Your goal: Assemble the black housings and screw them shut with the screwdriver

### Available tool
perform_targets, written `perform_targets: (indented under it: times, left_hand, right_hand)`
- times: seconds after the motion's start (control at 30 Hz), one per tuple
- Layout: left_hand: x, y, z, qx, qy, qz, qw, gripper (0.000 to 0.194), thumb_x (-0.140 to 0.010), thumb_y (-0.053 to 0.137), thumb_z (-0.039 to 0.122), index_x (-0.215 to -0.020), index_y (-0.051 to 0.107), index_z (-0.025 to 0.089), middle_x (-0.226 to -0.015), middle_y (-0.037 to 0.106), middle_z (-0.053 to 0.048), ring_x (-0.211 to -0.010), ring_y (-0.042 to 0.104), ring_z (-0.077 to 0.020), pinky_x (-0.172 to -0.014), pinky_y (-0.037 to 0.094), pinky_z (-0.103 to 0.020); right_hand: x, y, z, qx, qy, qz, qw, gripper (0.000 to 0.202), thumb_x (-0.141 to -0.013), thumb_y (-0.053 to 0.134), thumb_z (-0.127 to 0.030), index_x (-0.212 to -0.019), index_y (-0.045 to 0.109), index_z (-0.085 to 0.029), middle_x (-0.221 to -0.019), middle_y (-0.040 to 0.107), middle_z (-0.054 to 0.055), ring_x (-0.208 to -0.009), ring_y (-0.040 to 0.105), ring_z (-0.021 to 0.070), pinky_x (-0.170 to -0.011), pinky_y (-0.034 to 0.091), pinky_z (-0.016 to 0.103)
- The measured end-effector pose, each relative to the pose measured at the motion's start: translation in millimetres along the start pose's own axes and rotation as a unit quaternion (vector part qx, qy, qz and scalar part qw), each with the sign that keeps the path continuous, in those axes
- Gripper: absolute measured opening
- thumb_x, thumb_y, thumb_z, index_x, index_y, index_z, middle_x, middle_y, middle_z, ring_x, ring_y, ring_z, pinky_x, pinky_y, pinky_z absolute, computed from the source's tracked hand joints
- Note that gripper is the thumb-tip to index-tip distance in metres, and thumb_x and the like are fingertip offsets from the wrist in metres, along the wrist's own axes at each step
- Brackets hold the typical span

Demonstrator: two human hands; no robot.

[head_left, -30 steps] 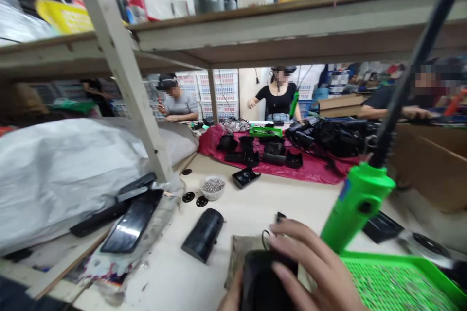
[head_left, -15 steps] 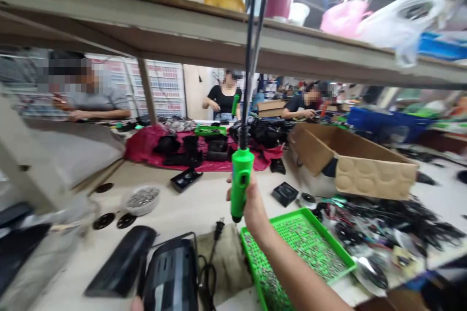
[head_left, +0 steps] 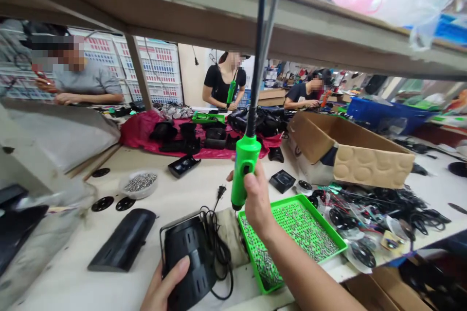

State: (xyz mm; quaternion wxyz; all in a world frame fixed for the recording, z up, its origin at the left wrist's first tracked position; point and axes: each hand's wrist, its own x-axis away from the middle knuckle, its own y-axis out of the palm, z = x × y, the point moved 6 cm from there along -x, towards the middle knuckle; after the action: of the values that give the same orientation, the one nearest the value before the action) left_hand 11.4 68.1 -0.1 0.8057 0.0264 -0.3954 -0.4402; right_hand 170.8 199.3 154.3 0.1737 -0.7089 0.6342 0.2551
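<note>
My right hand (head_left: 257, 194) is wrapped round a green electric screwdriver (head_left: 243, 170), which hangs upright from a black cord and rod. My left hand (head_left: 166, 284) grips a black plastic appliance housing (head_left: 189, 257) at the bottom of the view, thumb on its slotted face. A black power cord (head_left: 219, 248) with a two-pin plug lies coiled beside the housing. Below and right of the screwdriver is a green tray (head_left: 330, 252) holding many small screws, partly covered by my right forearm. A curved black cover (head_left: 124, 240) lies on the table to the left.
A bowl of screws (head_left: 138, 184) and black discs (head_left: 102, 203) stand at left. Black parts lie on a pink sheet (head_left: 134, 131) farther back. A cardboard box (head_left: 372, 165) and tangled wires are at right. An overhead shelf (head_left: 204, 19) crosses the view; several co-workers sit beyond.
The housing has turned and shifted right, and my left hand has come into view on it. The camera has tilted down slightly; my right hand still holds the screwdriver.
</note>
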Motion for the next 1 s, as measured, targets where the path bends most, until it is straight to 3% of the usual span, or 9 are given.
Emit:
perform_targets:
  times: [0.17,0.27,0.37,0.43,0.53,0.67,0.77,0.9,1.0]
  left_hand:
    - [12,7.9,7,0.007,0.061,-0.012,0.998,0.077,-0.05,0.087,0.039,-0.12,0.062,0.019,-0.105,0.075,-0.01,-0.111,0.063,-0.0371,-0.091,0.054,-0.047]
    - [14,6.6,5,0.015,0.06,-0.006,0.998,0.078,-0.047,0.088,0.041,-0.118,0.063,0.019,-0.105,0.074,-0.01,-0.11,0.063,-0.0391,-0.088,0.055,-0.049]
    - [14,3.8,3,0.03,0.062,-0.003,0.998,0.083,-0.047,0.088,0.041,-0.122,0.06,0.02,-0.109,0.074,-0.01,-0.112,0.062,-0.0393,-0.088,0.055,-0.048]
    - [14,2.6,1,0.037,0.059,-0.008,0.998,0.088,-0.047,0.088,0.041,-0.127,0.057,0.021,-0.112,0.073,-0.009,-0.113,0.061,-0.0388,-0.089,0.055,-0.048]
    - [12,0.4,-1,0.038,0.053,-0.003,0.998,0.091,-0.049,0.087,0.042,-0.132,0.054,0.023,-0.113,0.073,-0.008,-0.113,0.061,-0.0376,-0.09,0.054,-0.047]
    - [10,1.1,1,0.008,0.067,0.004,0.998,0.096,-0.05,0.087,0.042,-0.136,0.05,0.022,-0.106,0.075,-0.008,-0.107,0.065,-0.0374,-0.088,0.055,-0.047]
    - [8,5.9,2,-0.02,0.081,-0.01,0.996,0.1,-0.048,0.088,0.041,-0.137,0.047,0.02,-0.103,0.075,-0.008,-0.103,0.066,-0.0369,-0.087,0.055,-0.047]
    - [9,9.8,3,-0.04,0.108,-0.005,0.993,0.094,-0.051,0.087,0.041,-0.135,0.049,0.02,-0.102,0.074,-0.007,-0.104,0.066,-0.0353,-0.088,0.055,-0.045]
    - [10,9.3,3,-0.062,0.134,0.017,0.989,0.087,-0.055,0.084,0.044,-0.132,0.052,0.021,-0.101,0.073,-0.007,-0.103,0.065,-0.0343,-0.088,0.054,-0.045]
  right_hand:
    - [-4,-4,4,-0.129,0.055,0.011,0.99,0.056,-0.088,0.037,-0.069,-0.103,0.061,-0.02,-0.089,0.058,0.003,-0.053,0.048,0.0097,-0.045,0.037,0.025]
    - [0,-6,-3,-0.112,0.05,-0.009,0.992,0.057,-0.079,0.053,-0.072,-0.105,0.059,-0.022,-0.094,0.06,0.003,-0.058,0.052,0.0106,-0.049,0.042,0.026]
    - [8,-8,-6,-0.031,0.062,-0.032,0.997,0.042,-0.071,0.076,-0.049,-0.101,0.057,-0.024,-0.096,0.063,0.002,-0.071,0.059,0.0149,-0.062,0.049,0.031]
    - [13,-7,-4,-0.03,0.091,-0.049,0.994,0.033,-0.074,0.073,-0.039,-0.099,0.056,-0.024,-0.085,0.064,0.0,-0.073,0.061,0.0163,-0.069,0.05,0.034]
    - [22,2,-3,-0.135,0.121,-0.047,0.982,0.035,-0.078,0.067,-0.042,-0.105,0.054,-0.023,-0.064,0.057,-0.005,-0.055,0.057,0.0135,-0.061,0.051,0.033]
    - [30,16,-20,-0.262,0.047,-0.001,0.964,0.041,-0.081,0.062,-0.054,-0.11,0.051,-0.027,-0.059,0.052,-0.008,-0.044,0.047,0.0107,-0.054,0.051,0.031]
    - [34,27,-31,-0.288,0.0,-0.014,0.957,0.039,-0.08,0.065,-0.056,-0.107,0.053,-0.029,-0.06,0.052,-0.007,-0.046,0.048,0.0112,-0.056,0.052,0.03]
    - [36,40,-20,-0.292,0.017,-0.04,0.956,0.038,-0.079,0.068,-0.055,-0.103,0.054,-0.028,-0.06,0.053,-0.007,-0.046,0.048,0.011,-0.055,0.051,0.029]
    - [35,46,-7,-0.325,0.023,-0.021,0.945,0.036,-0.078,0.069,-0.053,-0.099,0.055,-0.028,-0.059,0.052,-0.009,-0.045,0.047,0.0086,-0.055,0.05,0.026]
